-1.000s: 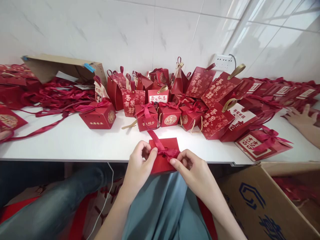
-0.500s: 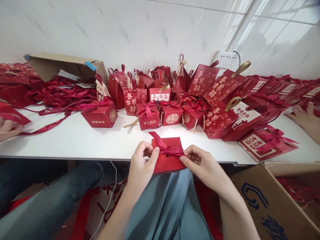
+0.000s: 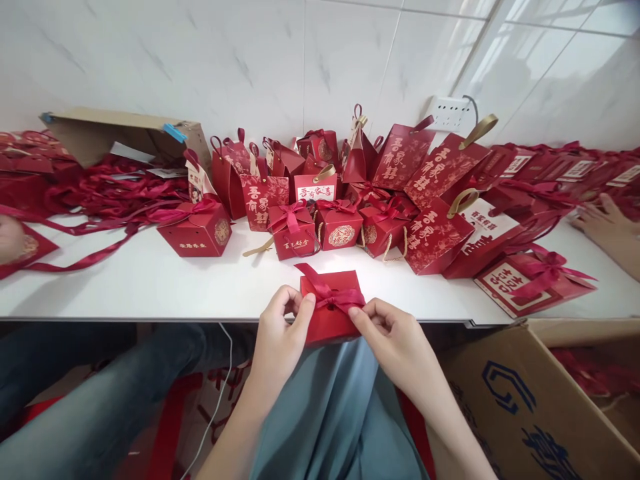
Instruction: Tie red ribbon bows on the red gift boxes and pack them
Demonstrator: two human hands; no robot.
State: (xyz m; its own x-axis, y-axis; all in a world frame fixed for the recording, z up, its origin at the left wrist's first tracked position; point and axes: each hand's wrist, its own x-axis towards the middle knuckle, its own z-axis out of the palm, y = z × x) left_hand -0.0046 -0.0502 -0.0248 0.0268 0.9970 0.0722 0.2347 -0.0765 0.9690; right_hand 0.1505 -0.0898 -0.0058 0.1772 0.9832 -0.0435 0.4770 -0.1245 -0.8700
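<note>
A small red gift box (image 3: 327, 328) is at the table's front edge, just above my lap. Across its top lies a crimson ribbon (image 3: 334, 297) knotted in a bow, one tail sticking up to the left. My left hand (image 3: 286, 327) is closed on the box's left side, thumb on top by the ribbon; its curled fingers are partly hidden. At the right, my right hand (image 3: 393, 333) pinches the ribbon's loop with its thumb over the box's right edge.
Finished red boxes (image 3: 295, 230) and paper bags stand along the white table (image 3: 240, 290). Loose ribbons (image 3: 115, 193) pile up by an open carton (image 3: 130, 127). A large cardboard box (image 3: 505, 393) sits at lower right. Other people's hands (image 3: 610, 230) show at both sides.
My right thumb has moved left along the ribbon, closer to the knot. My left hand keeps its grip on the box. At the far left, another person's hand and box have shifted.
</note>
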